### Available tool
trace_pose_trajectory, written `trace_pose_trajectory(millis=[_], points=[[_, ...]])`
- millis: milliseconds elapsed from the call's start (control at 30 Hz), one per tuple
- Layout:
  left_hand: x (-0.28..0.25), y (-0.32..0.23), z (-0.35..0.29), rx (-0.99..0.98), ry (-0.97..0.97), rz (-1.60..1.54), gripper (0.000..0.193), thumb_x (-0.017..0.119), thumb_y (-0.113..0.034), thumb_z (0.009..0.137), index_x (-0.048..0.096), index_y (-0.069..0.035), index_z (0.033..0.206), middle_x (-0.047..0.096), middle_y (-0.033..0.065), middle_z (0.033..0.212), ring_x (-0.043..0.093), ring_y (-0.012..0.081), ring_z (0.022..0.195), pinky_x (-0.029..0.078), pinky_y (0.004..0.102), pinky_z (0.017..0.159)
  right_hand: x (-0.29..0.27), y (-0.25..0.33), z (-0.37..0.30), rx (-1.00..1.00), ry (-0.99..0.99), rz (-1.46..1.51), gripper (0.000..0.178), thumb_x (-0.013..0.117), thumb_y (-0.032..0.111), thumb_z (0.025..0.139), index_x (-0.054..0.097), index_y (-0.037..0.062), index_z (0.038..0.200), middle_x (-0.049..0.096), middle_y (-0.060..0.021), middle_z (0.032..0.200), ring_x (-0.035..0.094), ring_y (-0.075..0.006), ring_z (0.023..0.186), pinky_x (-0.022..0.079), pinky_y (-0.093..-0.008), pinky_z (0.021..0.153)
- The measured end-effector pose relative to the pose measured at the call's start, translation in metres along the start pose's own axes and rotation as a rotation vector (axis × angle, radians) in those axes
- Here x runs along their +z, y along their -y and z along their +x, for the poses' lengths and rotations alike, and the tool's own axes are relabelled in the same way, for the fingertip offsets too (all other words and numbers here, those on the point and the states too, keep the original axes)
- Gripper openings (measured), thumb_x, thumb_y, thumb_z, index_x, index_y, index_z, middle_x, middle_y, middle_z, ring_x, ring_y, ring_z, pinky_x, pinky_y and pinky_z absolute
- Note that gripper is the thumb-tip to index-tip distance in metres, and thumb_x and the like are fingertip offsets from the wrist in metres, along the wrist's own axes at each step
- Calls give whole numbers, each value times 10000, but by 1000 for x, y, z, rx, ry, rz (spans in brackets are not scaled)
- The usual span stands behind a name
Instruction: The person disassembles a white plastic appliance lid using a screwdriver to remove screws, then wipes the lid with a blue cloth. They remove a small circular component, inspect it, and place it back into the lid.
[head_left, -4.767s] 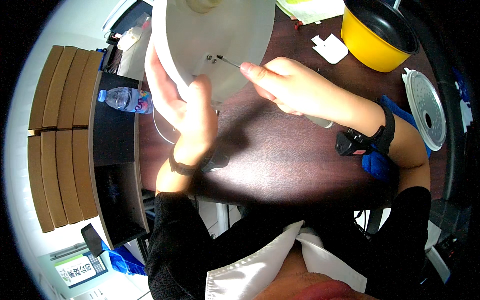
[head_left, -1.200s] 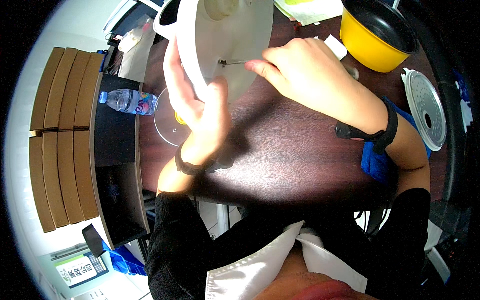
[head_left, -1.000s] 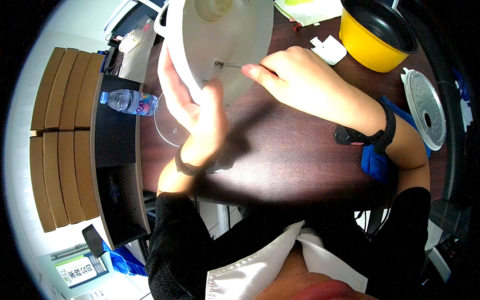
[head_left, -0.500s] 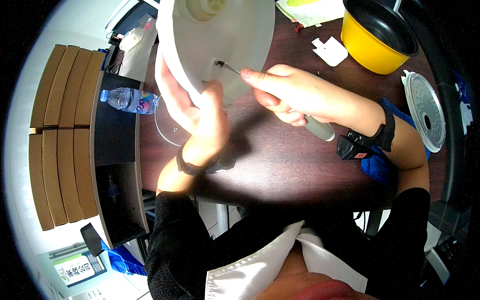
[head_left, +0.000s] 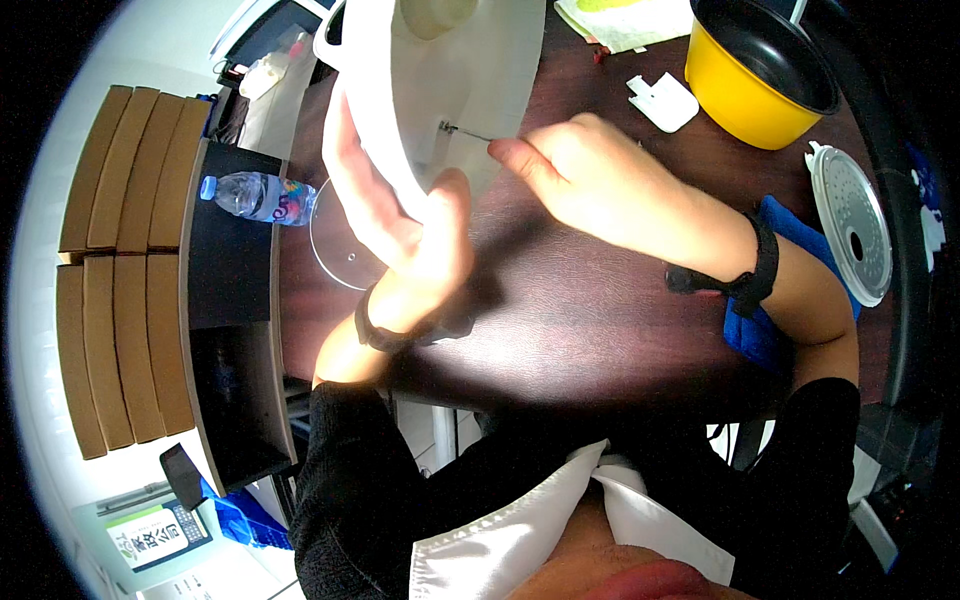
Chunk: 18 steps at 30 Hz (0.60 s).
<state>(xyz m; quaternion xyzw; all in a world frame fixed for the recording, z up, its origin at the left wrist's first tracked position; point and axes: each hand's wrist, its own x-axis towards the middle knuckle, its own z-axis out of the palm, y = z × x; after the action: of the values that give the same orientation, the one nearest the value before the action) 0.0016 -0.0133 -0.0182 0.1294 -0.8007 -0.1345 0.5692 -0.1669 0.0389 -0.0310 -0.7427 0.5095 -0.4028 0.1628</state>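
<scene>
A large white bowl-like plastic housing (head_left: 490, 70) is held up and tilted over the far side of the table, with a round fitting (head_left: 437, 15) inside it. My left hand (head_left: 400, 215) grips its near edge, thumb on the inner side and fingers on the outer. My right hand (head_left: 585, 170) is closed on a slim metal-shafted tool (head_left: 470, 134), pointing left into the housing. The tool's tip is at a small dark spot on the inner wall; whether it touches cannot be made out. Its handle is hidden by my right hand now.
A yellow pot (head_left: 745, 100), a white plastic piece (head_left: 665, 103), a perforated metal disc (head_left: 840, 215) and a blue cloth (head_left: 757, 335) lie to the right. At left are a clear lid (head_left: 335, 255), a water bottle (head_left: 250, 197) and stacked brown boxes (head_left: 120, 270).
My right hand has rolled over, its back turning up and the tool's grey-green handle going out of sight. The housing has shifted and tilted slightly, with my left hand moving a little right.
</scene>
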Motion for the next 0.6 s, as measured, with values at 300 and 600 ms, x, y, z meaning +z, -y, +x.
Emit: trace_pose_trajectory(millis=[300,600], points=[[7,-10,5,-327,-129,-149,632,522,-84,754,296,41,1331,422,156,1262,432,229,1143,330,368,982,-20,2,7,0,-49,-138,444,516,394,876,651,14,691,566,-167,540,607,-291,507,495,-355,485],[7,-11,2,-328,-192,-108,628,503,-39,739,305,30,1331,432,141,1248,437,220,1122,333,352,968,-12,14,4,582,442,794,575,384,556,908,370,102,556,296,48,424,327,-55,310,261,-213,293]])
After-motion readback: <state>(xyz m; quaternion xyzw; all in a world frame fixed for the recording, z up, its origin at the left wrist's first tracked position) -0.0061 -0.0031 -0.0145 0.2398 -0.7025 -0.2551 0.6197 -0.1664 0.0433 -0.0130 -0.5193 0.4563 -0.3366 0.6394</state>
